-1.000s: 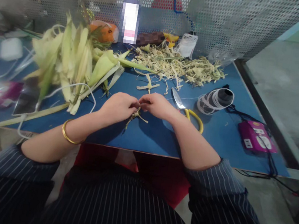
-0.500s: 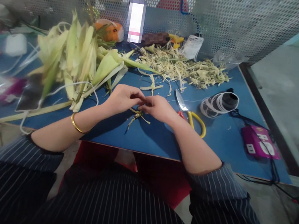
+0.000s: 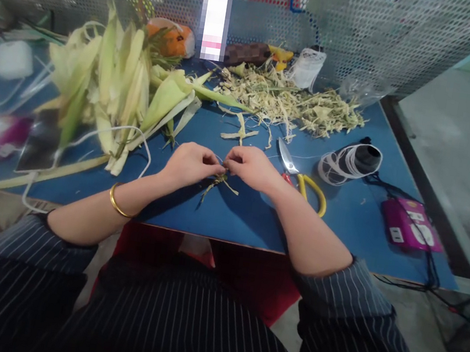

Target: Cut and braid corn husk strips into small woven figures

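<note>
Head view: my left hand point(image 3: 195, 165) and right hand point(image 3: 249, 163), fingertips pinched closed, meet at a knotted yellow-green husk piece point(image 3: 219, 179); whether held, I cannot tell.

The small husk piece point(image 3: 219, 180) is partly covered by the left hand point(image 3: 190, 164) and right hand point(image 3: 249, 163), so what is pinched cannot be told. The red scissor handle point(image 3: 287, 178) is mostly hidden by the right forearm point(image 3: 304, 227) (only a stub is seen), while the far-left purple packet point(image 3: 5, 136) is blurred and the upright screen point(image 3: 215, 19) is pixelated.
</note>
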### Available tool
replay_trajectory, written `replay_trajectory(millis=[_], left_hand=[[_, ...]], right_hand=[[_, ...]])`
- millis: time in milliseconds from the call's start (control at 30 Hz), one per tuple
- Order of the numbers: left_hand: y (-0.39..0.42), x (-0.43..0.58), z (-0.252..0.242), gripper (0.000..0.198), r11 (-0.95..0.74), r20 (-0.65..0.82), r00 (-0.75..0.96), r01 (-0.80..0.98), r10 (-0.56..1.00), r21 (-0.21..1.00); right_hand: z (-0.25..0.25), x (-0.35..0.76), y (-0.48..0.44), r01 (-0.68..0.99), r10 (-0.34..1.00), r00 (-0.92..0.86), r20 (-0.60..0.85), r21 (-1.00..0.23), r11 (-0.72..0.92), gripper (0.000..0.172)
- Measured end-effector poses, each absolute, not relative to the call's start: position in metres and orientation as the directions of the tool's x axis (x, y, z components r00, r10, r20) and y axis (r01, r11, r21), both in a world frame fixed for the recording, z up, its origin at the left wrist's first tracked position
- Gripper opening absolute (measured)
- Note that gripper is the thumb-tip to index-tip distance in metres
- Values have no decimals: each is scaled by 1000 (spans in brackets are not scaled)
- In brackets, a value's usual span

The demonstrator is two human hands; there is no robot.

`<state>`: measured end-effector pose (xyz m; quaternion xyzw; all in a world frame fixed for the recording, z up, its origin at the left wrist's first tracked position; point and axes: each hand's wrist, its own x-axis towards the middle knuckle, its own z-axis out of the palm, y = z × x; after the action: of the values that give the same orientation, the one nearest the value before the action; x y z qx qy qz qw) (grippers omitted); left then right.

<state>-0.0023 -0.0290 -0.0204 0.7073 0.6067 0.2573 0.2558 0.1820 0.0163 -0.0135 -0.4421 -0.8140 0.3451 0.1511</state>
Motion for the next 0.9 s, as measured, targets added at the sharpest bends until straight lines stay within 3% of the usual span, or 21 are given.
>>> replay_trajectory(millis=[67, 433, 633, 800, 900], left_hand=[[-27, 3, -26, 21, -140, 18, 178, 702, 984, 698], [-21, 7, -40, 24, -68, 23, 82, 602, 996, 796], [-19, -2, -43, 15, -176, 125, 125, 670, 984, 721], [-19, -2, -42, 13, -243, 182, 162, 599, 970, 763], [-20, -1, -37, 15, -139, 41, 218, 456, 975, 879]], right_hand=[[-13, 182, 16, 600, 831, -554, -55, -718, 352, 13], [-13, 187, 22, 512, 828, -560, -41, -802, 307, 10], [-6, 192, 22, 715, 785, -616, -71, -468, 519, 24], [-7, 191, 21, 701, 751, -659, -47, -402, 589, 27], [-10, 192, 21, 692, 747, -664, -32, -405, 597, 24]])
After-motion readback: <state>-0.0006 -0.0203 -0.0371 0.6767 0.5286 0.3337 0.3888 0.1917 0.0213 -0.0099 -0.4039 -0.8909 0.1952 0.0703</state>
